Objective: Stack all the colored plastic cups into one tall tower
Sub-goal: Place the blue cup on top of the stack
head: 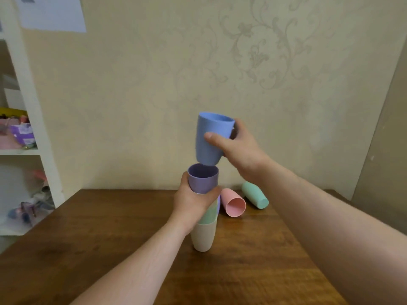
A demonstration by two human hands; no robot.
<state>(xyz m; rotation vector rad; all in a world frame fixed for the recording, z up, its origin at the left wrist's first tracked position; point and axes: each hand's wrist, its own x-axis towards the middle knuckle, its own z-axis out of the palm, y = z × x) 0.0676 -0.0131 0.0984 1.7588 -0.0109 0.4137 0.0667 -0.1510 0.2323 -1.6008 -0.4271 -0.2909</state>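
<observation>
Above the stack (203, 216), right fingers (217, 137) clamp a blue cup (209, 139), left fingers (211, 193) clamped on the purple cup (202, 177); off-centre seating could topple it.

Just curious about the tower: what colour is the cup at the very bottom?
Cream, an off-white bottom cup standing on the wooden table; the head view shows it.

A dark wooden counter (88, 249) stands against a patterned wall. A cream cup (202, 237) stands upright on it at the base of a stack; behind, a pink cup (233, 204) and a mint-green cup (255, 194) lie on their sides.
</observation>
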